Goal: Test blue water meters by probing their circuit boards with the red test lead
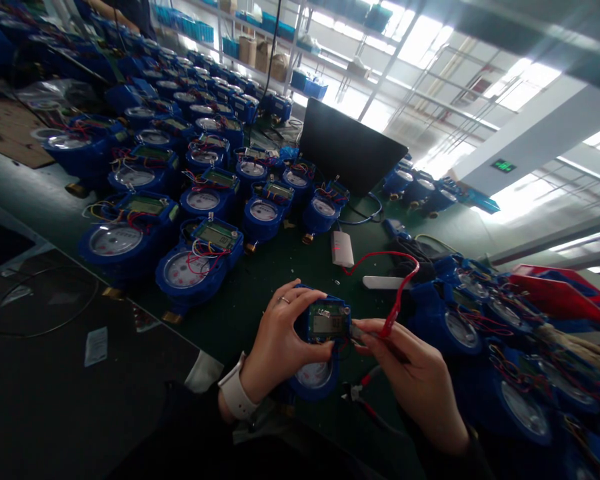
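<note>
My left hand is wrapped around the upper part of a blue water meter, thumb below and fingers above its small display. The meter's circuit board and LCD face up, and its round dial shows partly under my hand. Beside the display's right edge, my right hand pinches a small connector on the end of a red cable. The connector is close to the meter's edge; whether it touches cannot be made out. That cable runs to a small white box with a red light.
Rows of blue water meters with loose wires fill the table's left and back. A dark laptop stands behind. More meters crowd the right, near a red bin. Red-handled cutters lie by my right hand.
</note>
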`<state>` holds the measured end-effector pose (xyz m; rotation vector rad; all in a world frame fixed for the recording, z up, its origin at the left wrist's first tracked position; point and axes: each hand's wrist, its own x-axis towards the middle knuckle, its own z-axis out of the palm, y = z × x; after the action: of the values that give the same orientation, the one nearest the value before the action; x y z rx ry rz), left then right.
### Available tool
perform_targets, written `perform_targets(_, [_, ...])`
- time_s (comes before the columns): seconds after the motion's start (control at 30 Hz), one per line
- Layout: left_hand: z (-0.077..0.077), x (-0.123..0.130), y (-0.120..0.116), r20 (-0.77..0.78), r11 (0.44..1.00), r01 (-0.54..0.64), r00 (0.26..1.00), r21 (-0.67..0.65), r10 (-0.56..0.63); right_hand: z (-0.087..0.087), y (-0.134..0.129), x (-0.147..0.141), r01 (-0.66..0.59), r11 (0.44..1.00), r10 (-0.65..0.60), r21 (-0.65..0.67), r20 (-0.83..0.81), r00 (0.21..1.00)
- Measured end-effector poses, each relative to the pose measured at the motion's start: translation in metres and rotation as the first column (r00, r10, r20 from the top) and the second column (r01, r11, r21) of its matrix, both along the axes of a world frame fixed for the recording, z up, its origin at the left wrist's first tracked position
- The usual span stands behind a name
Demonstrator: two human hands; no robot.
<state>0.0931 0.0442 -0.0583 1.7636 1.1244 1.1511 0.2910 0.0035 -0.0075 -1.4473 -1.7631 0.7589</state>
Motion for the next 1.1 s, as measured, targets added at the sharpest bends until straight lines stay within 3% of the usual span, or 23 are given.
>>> perform_targets(1.1, [0.0034,0.0004,0.0013,-0.006,1.0,0.007,1.0,0.026,-0.007,0.006,0.0021,-0.0055,-0.017,0.998,0.005,0.054,0.211,0.977])
